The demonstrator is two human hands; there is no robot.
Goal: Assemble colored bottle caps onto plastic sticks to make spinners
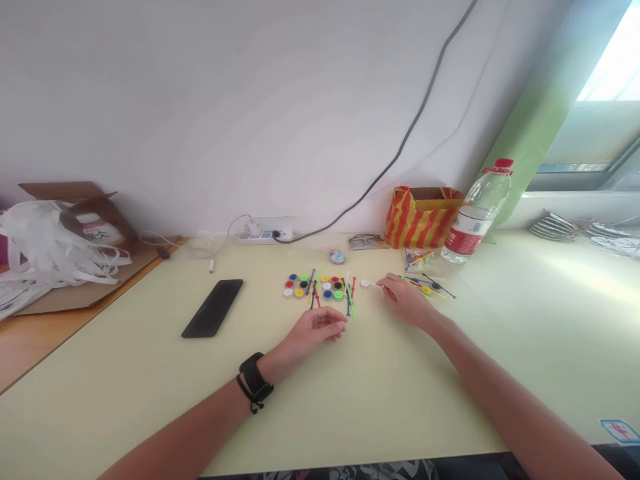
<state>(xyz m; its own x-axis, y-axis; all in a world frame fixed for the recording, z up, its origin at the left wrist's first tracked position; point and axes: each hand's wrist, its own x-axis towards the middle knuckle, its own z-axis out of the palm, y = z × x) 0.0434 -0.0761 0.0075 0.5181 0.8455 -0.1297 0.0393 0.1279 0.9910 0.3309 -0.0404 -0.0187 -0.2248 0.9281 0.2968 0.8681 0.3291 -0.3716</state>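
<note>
My right hand (pixel 404 298) pinches a thin white plastic stick that points left. The stick's tip reaches a small white disc (pixel 365 284) on the table; I cannot tell if the two are joined. My left hand (pixel 324 324) rests loosely curled on the table with nothing visible in it, its thumb close to the forefinger. Just beyond it are two groups of small round discs (pixel 327 295) in several colours. Slim coloured arrow-like sticks (pixel 349 300) lie beside each group. More sticks (pixel 436 287) lie behind my right hand, partly hidden by it.
A black phone (pixel 213 309) lies at left. Behind are a round clear container (pixel 338 257), a small bag of coloured pieces (pixel 419 260), glasses (pixel 367 240), a striped bag (pixel 420 220), a water bottle (pixel 475 217) and a power strip (pixel 267 231). A cardboard box (pixel 70 190) with white straps stands far left.
</note>
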